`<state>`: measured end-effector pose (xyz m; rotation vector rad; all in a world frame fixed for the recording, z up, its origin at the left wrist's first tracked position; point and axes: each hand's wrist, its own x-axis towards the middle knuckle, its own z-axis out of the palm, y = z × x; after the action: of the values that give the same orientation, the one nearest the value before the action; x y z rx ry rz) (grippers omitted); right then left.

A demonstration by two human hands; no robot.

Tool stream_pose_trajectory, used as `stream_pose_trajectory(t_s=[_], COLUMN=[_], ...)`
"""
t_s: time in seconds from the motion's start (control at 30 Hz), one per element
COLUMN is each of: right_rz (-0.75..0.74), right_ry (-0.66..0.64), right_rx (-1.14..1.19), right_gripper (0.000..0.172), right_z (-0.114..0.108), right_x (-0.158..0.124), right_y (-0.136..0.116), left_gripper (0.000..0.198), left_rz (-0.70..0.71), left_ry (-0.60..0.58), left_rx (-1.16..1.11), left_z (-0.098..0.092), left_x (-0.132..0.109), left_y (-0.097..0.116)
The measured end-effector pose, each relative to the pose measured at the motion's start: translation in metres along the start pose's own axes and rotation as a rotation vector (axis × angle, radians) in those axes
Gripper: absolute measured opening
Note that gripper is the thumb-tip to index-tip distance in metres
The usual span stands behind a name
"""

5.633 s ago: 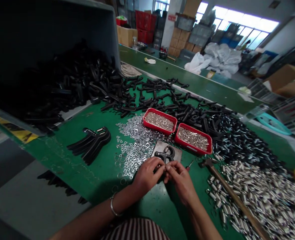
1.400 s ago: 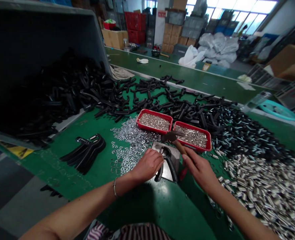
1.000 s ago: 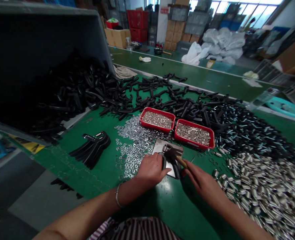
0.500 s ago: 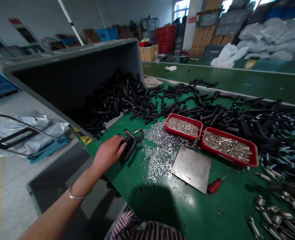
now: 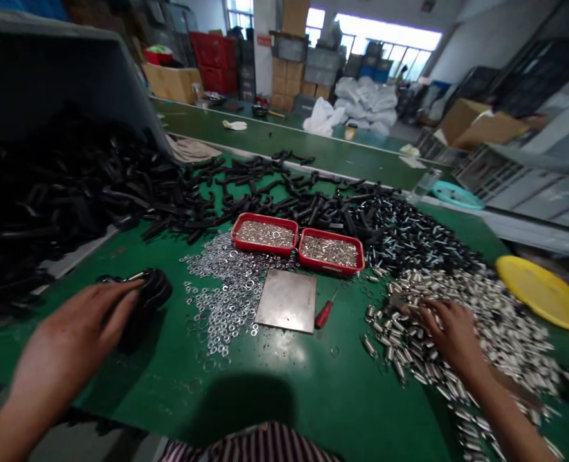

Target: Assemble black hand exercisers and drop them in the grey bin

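Left grip (image 5: pixel 70 333) against black plastic handles (image 5: pixel 144 301), right grip (image 5: pixel 451 330) among steel sleeves (image 5: pixel 477 333)

Left hand (image 5: pixel 72 327) on black spring-grip tool (image 5: pixel 144 298), fingers over its top, near bench edge. Right hand (image 5: pixel 451 330) down among silver metal sleeves (image 5: pixel 496 333), fingertips touching pile. Between hands, on green workbench (image 5: pixel 313 398): bare steel plate (image 5: pixel 285 300), red-handled screwdriver (image 5: pixel 323 314) just beside it, loose steel washers (image 5: pixel 221 289) on other side. Behind plate, two red trays (image 5: pixel 264 232) of small silver parts. Beyond trays, heap of black plastic handles (image 5: pixel 284 205). Far right, yellow round lid (image 5: pixel 542 292).
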<state>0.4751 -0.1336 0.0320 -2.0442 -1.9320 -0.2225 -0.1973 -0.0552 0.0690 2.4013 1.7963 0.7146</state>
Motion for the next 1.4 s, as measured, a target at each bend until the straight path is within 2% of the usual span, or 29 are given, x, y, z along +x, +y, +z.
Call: stream_pose_trajectory(t_s=[0.03,0.13,0.2,0.23,0.3,0.37,0.47,0.53,0.63,0.7,0.8,0.93,1.07,1.2,1.3,1.4], right_rz=[-0.013,-0.060,-0.046,-0.039,-0.009,0.120,0.440,0.532,0.449,0.375,0.376,0.463,0.442,0.405,0.399,0.401], right_ry=[-0.007,-0.130,-0.154,-0.154,-0.161,-0.129,0.042,0.092,-0.070,-0.270,-0.501,-0.680,-0.752,-0.714,-0.730,-0.714], right_rx=[0.022,0.010,-0.029,-0.040,0.000,0.140,0.534,0.763,1.072,1.333,1.625,1.947,2.076,2.106,2.127,2.176], right_gripper=[0.044,0.030,0.028,0.026,0.021,0.022,0.039,0.047,0.046,0.043,0.033,0.027,0.025,0.023,0.019,0.019], right_z=[0.008,0.037,0.054,0.061,0.069,0.069,0.055,0.041,0.031,0.034,0.049,0.072,0.093,0.109,0.115,0.116], right_x=[0.011,0.049,0.070,0.077,0.088,0.095,0.098,0.092,0.073,0.058,0.041,0.042,0.061,0.071,0.071,0.070], right_y=[-0.012,-0.054,-0.073,-0.077,-0.075,-0.064,-0.058,-0.073,-0.127,-0.173,-0.233,-0.281,-0.301,-0.303,-0.299,-0.296], left_gripper=[0.037,0.033,0.031,0.030,0.028,0.027,0.026,0.026,0.026,0.028,0.030,0.025,0.023,0.018,0.020,0.030], left_rz=[0.010,0.167,0.189,0.170,0.102,0.013,-0.089,-0.104,-0.083,-0.076,-0.094,-0.058,0.047,0.016,-0.010,0.034], left_ry=[0.007,-0.161,-0.192,-0.173,-0.124,-0.088,-0.081,-0.087,-0.094,-0.101,-0.113,-0.153,-0.139,-0.069,-0.002,-0.053], left_rx=[-0.035,-0.189,-0.212,-0.218,-0.208,-0.173,-0.109,-0.064,0.042,0.143,0.268,0.301,0.274,0.193,-0.033,-0.343], left_z=[0.016,0.063,0.085,0.090,0.092,0.086,0.084,0.093,0.113,0.126,0.135,0.138,0.138,0.133,0.129,0.131], left_x=[0.002,0.011,0.019,0.023,0.030,0.034,0.036,0.040,0.053,0.065,0.082,0.092,0.091,0.089,0.089,0.088], left_y=[0.023,0.091,0.118,0.123,0.120,0.105,0.082,0.074,0.070,0.069,0.065,0.059,0.055,0.058,0.073,0.100])
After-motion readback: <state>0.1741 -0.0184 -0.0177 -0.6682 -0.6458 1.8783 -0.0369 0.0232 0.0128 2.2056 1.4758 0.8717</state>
